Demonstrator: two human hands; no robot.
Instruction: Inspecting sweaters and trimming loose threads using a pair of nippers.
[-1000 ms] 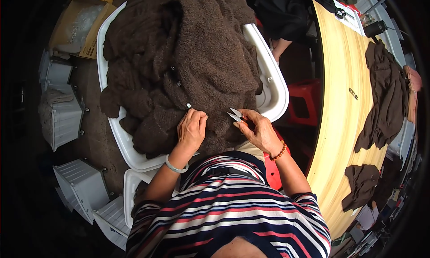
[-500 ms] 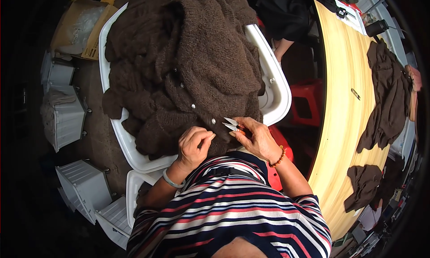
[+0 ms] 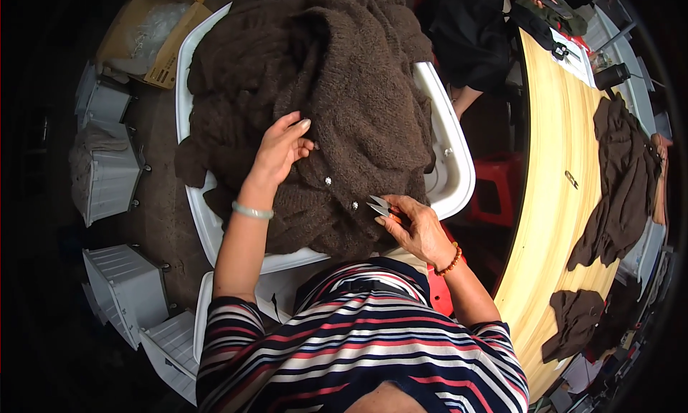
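Fingers of the right hand (image 3: 419, 230) clamp small scissors (image 3: 380, 210), blades parted. At ten o'clock from there, the left hand (image 3: 276, 154) is at the brown knitwear (image 3: 373, 112); whether its fingers pinch, I can't tell. The heap lies in a white tub (image 3: 465, 176), twelve o'clock from the striped shirt (image 3: 365, 327).

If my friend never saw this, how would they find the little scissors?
Find the big white tub heaped with dark brown knitwear, then look near its lower right for the right hand wearing an orange-brown bead bracelet. The little scissors are in that hand: two pointed silver blades spread in a V, unlike the small, round, shiny buttons nearby.
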